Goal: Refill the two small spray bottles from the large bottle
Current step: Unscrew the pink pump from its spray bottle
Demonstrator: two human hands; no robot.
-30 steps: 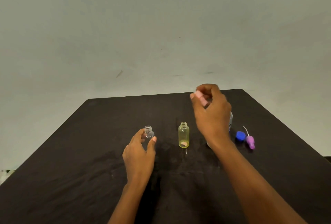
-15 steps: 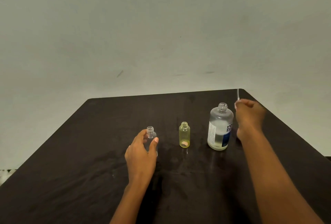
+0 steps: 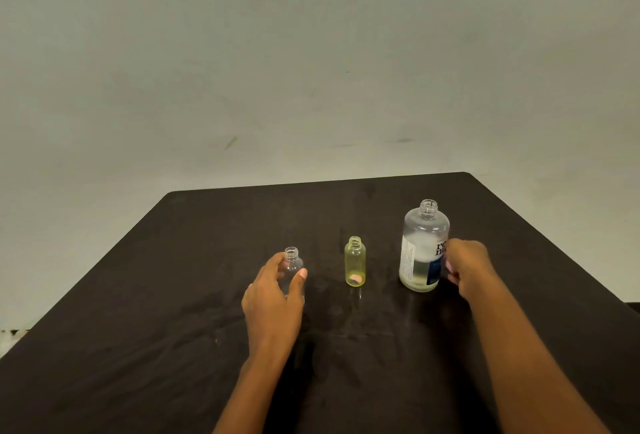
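A small clear spray bottle (image 3: 291, 262) stands uncapped on the black table (image 3: 173, 295), and my left hand (image 3: 277, 298) wraps it from the near side with thumb and fingers. To its right stands a small yellow bottle (image 3: 355, 262), also uncapped, with something pinkish at its bottom. The large clear bottle (image 3: 420, 250) with a blue and white label stands open farther right, partly filled. My right hand (image 3: 465, 269) rests low against its right side, fingers curled down. Whatever lies under that hand is hidden.
The table's far edge (image 3: 311, 184) meets a plain pale wall. Its right edge (image 3: 554, 243) runs close behind my right hand. Bare dark tabletop lies in front of the bottles and to the left.
My right hand carried a spray head with its tube from above the bottles to the right, then dropped low beside the large bottle. The left hand stayed on the clear bottle.
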